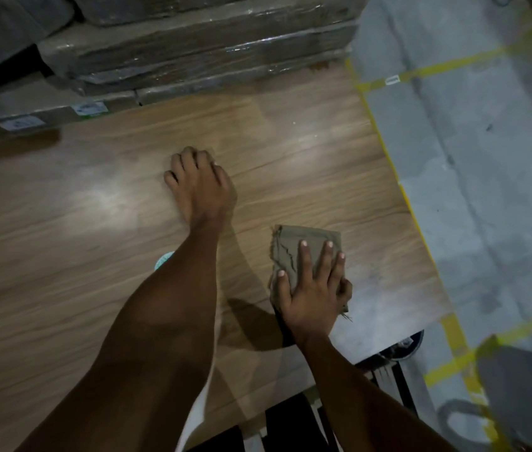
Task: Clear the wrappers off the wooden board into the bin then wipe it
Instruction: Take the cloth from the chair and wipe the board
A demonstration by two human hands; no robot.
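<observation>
Dim light. A grey concrete floor (473, 177) with yellow tape lines (454, 65) fills three o'clock. Plastic-wrapped flat boxes (193, 50) are stacked at twelve o'clock, white labels (90, 108) at ten.

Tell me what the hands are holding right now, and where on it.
Nothing is gripped. The right hand presses flat on the near half of the cloth; the left hand rests on the wooden board.

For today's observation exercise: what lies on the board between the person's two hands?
In the head view, only bare wooden board lies between the left hand and the right hand, which presses flat on a cloth. No wrappers show there.
</observation>
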